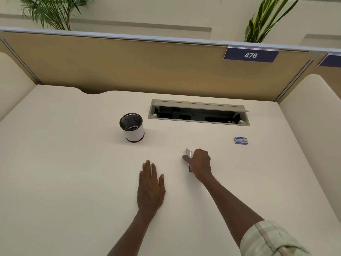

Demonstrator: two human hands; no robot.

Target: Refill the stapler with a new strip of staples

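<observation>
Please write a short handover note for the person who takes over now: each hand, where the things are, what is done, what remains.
Left hand: flat on the desk, palm down, holding nothing.
Right hand: closed around the stapler, which lies on the desk under it.
Staple box: on the desk, farther back and right of the right hand; it looks closed.
Pen cup: upright, back left, not involved.
Done: stapler grasped. Whether it is open cannot be told.
Left: open stapler, take a strip from the box, load it, close.
</observation>
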